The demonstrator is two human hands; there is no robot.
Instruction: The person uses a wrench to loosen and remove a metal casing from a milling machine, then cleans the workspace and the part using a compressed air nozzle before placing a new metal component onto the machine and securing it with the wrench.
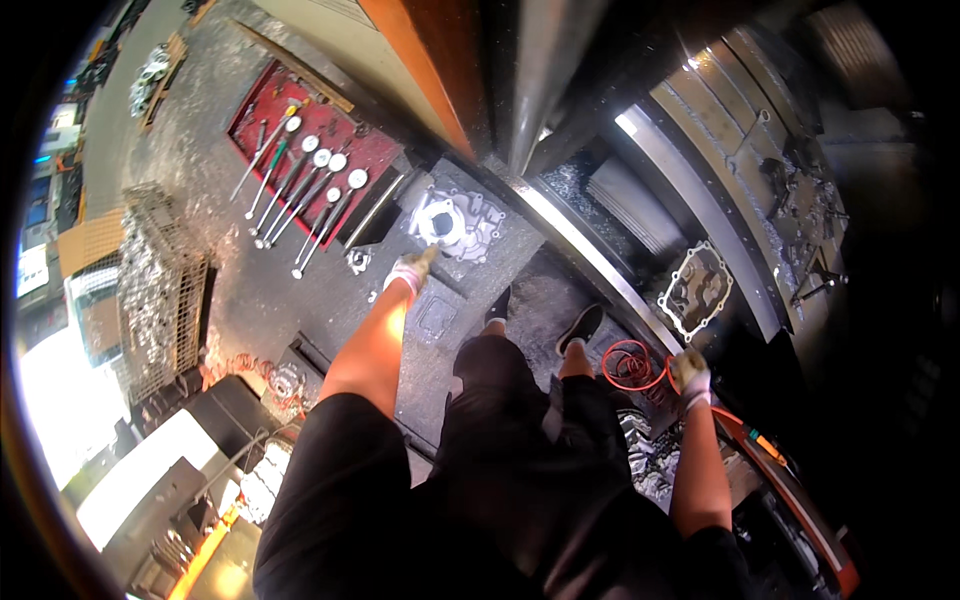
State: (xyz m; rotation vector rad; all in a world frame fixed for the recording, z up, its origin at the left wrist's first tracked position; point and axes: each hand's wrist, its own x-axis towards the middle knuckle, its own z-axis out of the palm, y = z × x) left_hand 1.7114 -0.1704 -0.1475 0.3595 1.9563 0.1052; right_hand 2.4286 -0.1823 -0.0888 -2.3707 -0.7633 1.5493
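Note:
My left hand (412, 270), in a pale glove with tan fingers, is at the near edge of a silver metal casting (470, 225). The casting lies flat on a grey workbench (510, 262) and has a round hole and a lobed outline. My left fingers look closed on its rim. On the other side my right hand (690, 380), gloved alike, is curled just below a second casting (694, 290) with an open frame shape. A red coiled hose (632, 366) runs up to this hand; whether the fingers grip it is hidden.
Several dial gauges (322, 158) with long stems lie on a red tray (375, 150). At right is a dark machine interior with a metal sill (590, 255). A wire basket of metal scraps (160, 300) stands left. An orange air gun (768, 447) lies beside my right forearm.

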